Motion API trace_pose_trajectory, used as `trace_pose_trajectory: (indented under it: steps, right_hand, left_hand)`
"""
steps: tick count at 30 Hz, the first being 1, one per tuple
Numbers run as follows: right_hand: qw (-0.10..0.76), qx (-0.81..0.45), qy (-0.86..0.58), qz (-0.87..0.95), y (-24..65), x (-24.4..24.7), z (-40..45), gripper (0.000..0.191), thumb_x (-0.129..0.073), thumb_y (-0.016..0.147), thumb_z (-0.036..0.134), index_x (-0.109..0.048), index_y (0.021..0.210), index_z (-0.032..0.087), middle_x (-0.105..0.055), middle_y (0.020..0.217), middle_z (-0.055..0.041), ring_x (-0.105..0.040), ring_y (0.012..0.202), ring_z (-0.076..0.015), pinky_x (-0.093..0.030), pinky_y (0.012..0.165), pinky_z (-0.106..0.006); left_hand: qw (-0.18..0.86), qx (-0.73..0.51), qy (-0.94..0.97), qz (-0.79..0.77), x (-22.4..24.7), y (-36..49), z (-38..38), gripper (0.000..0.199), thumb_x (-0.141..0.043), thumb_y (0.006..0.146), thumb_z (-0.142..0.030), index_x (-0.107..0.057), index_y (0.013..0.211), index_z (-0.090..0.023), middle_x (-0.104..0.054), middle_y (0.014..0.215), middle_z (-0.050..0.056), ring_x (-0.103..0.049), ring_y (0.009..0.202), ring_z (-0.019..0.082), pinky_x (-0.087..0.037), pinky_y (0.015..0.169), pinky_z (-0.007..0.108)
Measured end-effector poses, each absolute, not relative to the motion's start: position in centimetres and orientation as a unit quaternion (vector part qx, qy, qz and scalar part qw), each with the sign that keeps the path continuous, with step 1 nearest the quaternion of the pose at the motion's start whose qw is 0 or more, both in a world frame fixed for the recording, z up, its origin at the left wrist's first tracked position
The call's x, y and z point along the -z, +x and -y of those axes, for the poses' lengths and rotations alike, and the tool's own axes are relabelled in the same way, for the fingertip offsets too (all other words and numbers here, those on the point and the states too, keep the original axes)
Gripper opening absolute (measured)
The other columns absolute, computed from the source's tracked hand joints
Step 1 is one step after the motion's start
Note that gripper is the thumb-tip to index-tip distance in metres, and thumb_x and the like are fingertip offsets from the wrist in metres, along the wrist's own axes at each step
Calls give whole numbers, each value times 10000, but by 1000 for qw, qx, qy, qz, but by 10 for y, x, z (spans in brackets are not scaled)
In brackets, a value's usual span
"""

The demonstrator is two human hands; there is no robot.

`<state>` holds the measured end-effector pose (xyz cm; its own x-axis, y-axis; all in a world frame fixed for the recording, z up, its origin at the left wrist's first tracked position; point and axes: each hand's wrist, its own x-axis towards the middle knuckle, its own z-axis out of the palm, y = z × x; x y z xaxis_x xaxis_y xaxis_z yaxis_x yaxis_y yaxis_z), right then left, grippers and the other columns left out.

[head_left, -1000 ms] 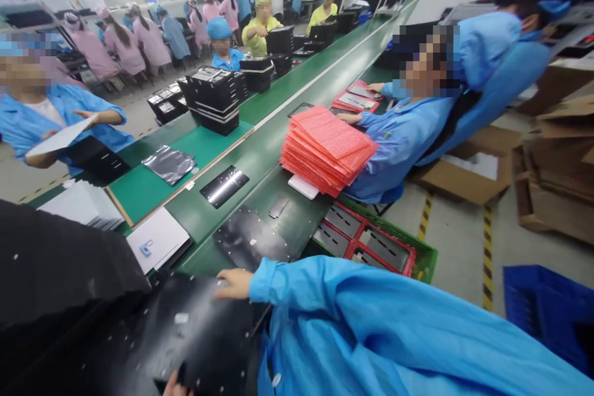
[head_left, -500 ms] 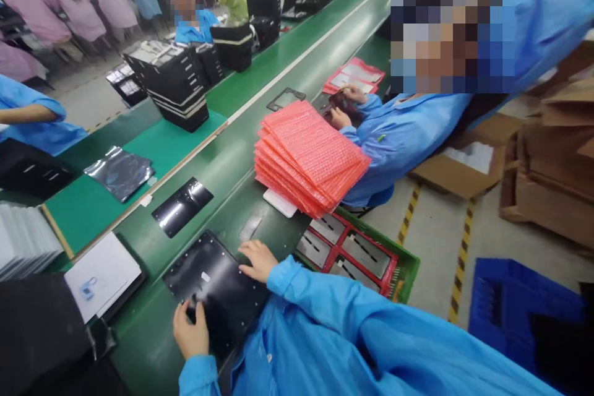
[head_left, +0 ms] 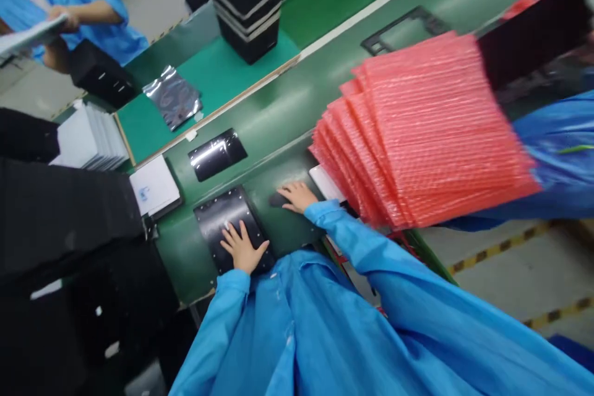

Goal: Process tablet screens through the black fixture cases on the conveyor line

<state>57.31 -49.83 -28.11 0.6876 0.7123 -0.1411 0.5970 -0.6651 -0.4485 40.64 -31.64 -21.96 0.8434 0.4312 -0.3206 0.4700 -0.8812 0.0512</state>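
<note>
A flat black panel (head_left: 216, 223) with small white dots along its edges lies on the green bench in front of me. My left hand (head_left: 244, 249) rests on it, fingers spread. To the right, my right hand (head_left: 301, 197) reaches over a small dark flat piece (head_left: 277, 200) on the bench, its fingers stretched out and touching or just above it. Whether they grip the piece I cannot make out. A white flat item (head_left: 326, 182) lies just beyond that hand, partly under a tall stack of red bubble-wrap bags (head_left: 431, 136).
A shiny black sheet (head_left: 217, 153) lies ahead, with white paper on a dark block (head_left: 155, 187) to its left. Black bins (head_left: 69, 223) crowd the left side. A black frame (head_left: 403, 28), silvery bags (head_left: 174, 98) and co-workers in blue sleeves are farther off.
My view has turned down and to the right. My left hand now lies spread on the panel. My right hand has left the panel's edge and moved to the small flat piece.
</note>
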Motion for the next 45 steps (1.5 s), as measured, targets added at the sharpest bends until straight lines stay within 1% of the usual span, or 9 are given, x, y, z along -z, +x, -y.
trace_pose_trajectory:
  steps: [8,14,23,29,32,36,40,42,45]
  right_hand:
    - [186,-214,-840,463,531,264,464,478,-613,817,299,-477,1234,109,-577,1091,-143,-534,987,-265,-369,852,-365]
    - [97,-202,-855,468,527,251,441,349,-628,758,171,-534,1091,116,-591,1043,-150,-537,969,-276,-349,819,-363]
    - [99,-199,-856,466,527,240,426,354,-578,743,133,-537,1091,80,-605,1030,-191,-566,954,-292,-386,780,-363]
    - [104,-297,-820,478,545,236,424,341,-614,735,215,-605,1069,146,-662,973,-137,-616,897,-285,-440,757,-360]
    - [158,-240,-836,467,558,245,439,489,-670,731,365,-594,1152,127,-610,1170,-178,-532,1112,-353,-403,926,-453]
    - [323,-208,-840,382,534,266,442,761,-581,819,498,-373,1391,41,-349,1459,-218,-282,1368,-325,-232,1120,-458]
    - [475,-302,-796,222,489,280,402,826,-455,882,536,-121,1493,91,-258,1513,-190,-236,1407,-247,-253,1131,-419]
    - [504,-313,-790,155,479,282,382,856,-431,888,543,-17,1504,118,-220,1526,-189,-205,1418,-250,-244,1132,-447]
    - [500,-310,-795,146,481,280,372,892,-457,875,533,33,1503,131,-210,1527,-191,-198,1419,-261,-250,1127,-460]
  left_hand:
    - [62,178,953,-238,218,407,316,1022,-630,706,-593,-197,1480,-84,-45,1537,284,41,1405,461,-69,1061,678]
    - [59,184,952,-236,218,410,321,1086,-654,678,-608,-174,1478,-53,-35,1523,316,40,1393,491,-62,1049,692]
    - [64,181,949,-249,221,414,329,1162,-669,638,-643,-165,1465,-2,-30,1502,358,45,1374,527,-58,1047,692]
    - [124,135,934,-307,209,418,339,1025,-679,658,-362,-138,1478,-68,13,1540,280,66,1404,459,-58,1081,654]
    - [229,80,915,-322,182,404,319,1036,-626,603,-220,-97,1488,-124,2,1565,204,17,1431,392,-117,1116,585]
    - [425,-49,847,-315,144,374,259,949,-531,549,-169,-248,1455,-157,-287,1514,116,-310,1372,278,-306,1099,362]
    - [519,-102,738,-419,136,361,214,815,-497,443,-174,-507,1258,-155,-622,1113,68,-585,1005,230,-492,801,267]
    - [554,-91,704,-434,141,361,206,747,-506,426,-180,-556,1171,-159,-642,906,31,-594,822,194,-476,659,239]
    - [589,-90,684,-421,149,361,205,721,-520,438,-187,-561,1158,-182,-633,841,10,-577,759,171,-451,617,223]
